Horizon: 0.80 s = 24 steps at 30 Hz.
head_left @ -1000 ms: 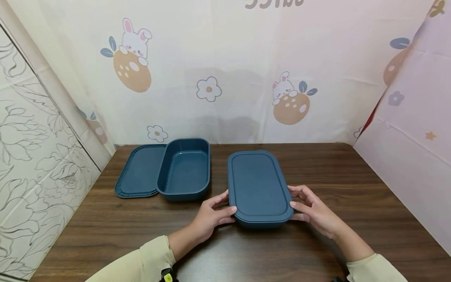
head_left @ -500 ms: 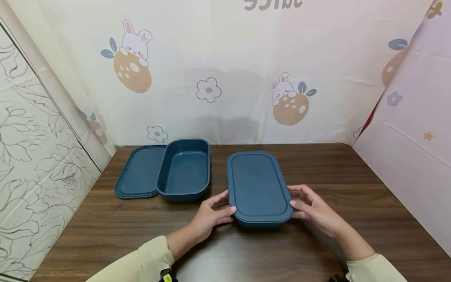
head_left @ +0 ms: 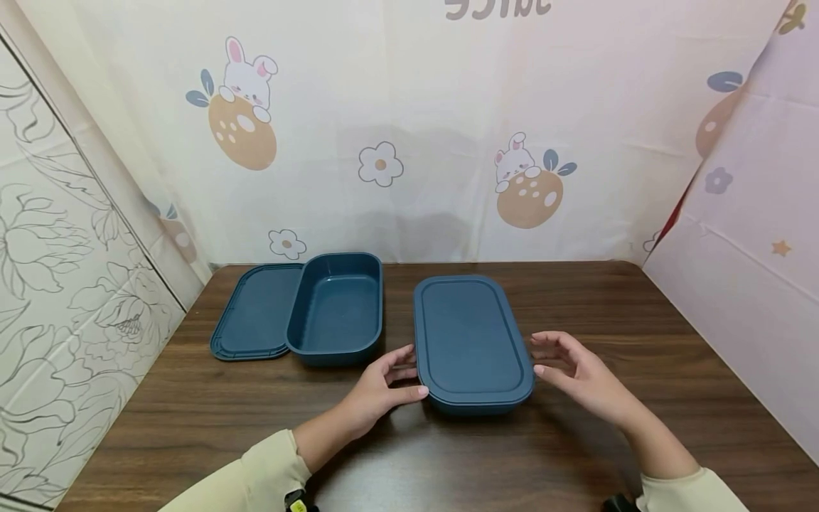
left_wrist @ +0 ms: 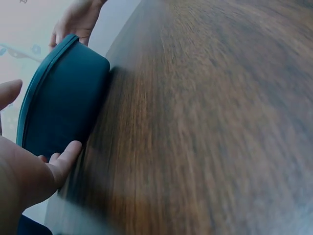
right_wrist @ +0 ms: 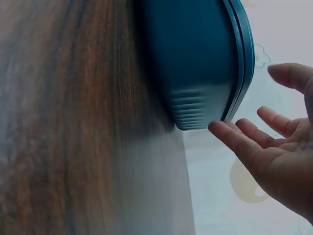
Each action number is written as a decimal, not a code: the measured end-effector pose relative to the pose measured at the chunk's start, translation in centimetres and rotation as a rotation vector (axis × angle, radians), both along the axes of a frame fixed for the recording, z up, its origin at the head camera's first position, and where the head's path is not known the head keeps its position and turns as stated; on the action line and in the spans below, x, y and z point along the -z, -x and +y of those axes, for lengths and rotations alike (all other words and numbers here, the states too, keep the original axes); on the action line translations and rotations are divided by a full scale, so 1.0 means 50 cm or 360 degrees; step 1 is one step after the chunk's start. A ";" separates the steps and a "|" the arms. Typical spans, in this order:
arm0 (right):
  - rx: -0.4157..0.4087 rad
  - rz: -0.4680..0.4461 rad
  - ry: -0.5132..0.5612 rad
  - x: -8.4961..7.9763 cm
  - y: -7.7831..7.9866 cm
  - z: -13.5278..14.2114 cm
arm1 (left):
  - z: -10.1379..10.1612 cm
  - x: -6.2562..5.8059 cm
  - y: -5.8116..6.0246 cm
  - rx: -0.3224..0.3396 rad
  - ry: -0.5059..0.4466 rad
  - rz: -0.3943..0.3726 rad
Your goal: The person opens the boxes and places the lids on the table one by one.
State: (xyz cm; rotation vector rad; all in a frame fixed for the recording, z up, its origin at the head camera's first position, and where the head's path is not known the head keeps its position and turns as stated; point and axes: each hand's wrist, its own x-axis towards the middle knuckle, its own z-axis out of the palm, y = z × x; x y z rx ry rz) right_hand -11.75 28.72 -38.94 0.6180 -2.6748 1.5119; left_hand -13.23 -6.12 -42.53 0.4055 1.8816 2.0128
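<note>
A blue lidded food container (head_left: 472, 341) stands on the table, its lid seated flat on top. Beside its left wall is my left hand (head_left: 380, 391), fingers relaxed along the side and thumb near the front corner. In the left wrist view that thumb (left_wrist: 9, 94) stands off from the lid's edge, while the fingertips overlap the container's lower wall. My right hand (head_left: 591, 377) is spread just off the right wall, fingers loosely bent and holding nothing. Ribbed grooves on the container's side show beneath the lid in the right wrist view.
Left of the lidded container sits a second blue container (head_left: 335, 313), uncovered and with nothing in it. Its loose lid (head_left: 259, 313) lies on the wooden table (head_left: 211, 427), partly under that container's edge. A printed curtain (head_left: 435, 199) hangs behind the table.
My right hand has let go of the lidded container and moved slightly right. My left hand has loosened, its thumb slipping down off the lid's edge. The containers stay put.
</note>
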 end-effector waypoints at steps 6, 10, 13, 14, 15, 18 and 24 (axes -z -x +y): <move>0.0049 0.0209 -0.0141 -0.005 -0.010 -0.007 | -0.006 -0.007 -0.007 -0.0075 0.0263 0.0154; 0.0078 0.0384 -0.0223 -0.008 -0.014 -0.009 | -0.013 -0.011 -0.011 -0.0081 0.0363 0.0325; 0.0085 0.0497 -0.0243 -0.009 -0.016 -0.009 | -0.020 -0.017 -0.011 -0.0070 0.0427 0.0475; 0.0090 0.0531 -0.0258 -0.009 -0.017 -0.009 | -0.023 -0.019 -0.012 -0.0065 0.0454 0.0517; 0.0093 0.0562 -0.0274 -0.010 -0.019 -0.009 | -0.026 -0.022 -0.011 -0.0059 0.0484 0.0557; 0.0107 0.0650 -0.0346 -0.011 -0.024 -0.010 | -0.037 -0.031 -0.009 -0.0040 0.0576 0.0656; 0.0125 0.0812 -0.0490 -0.022 -0.029 -0.009 | -0.056 -0.055 0.004 -0.0026 0.0790 0.0923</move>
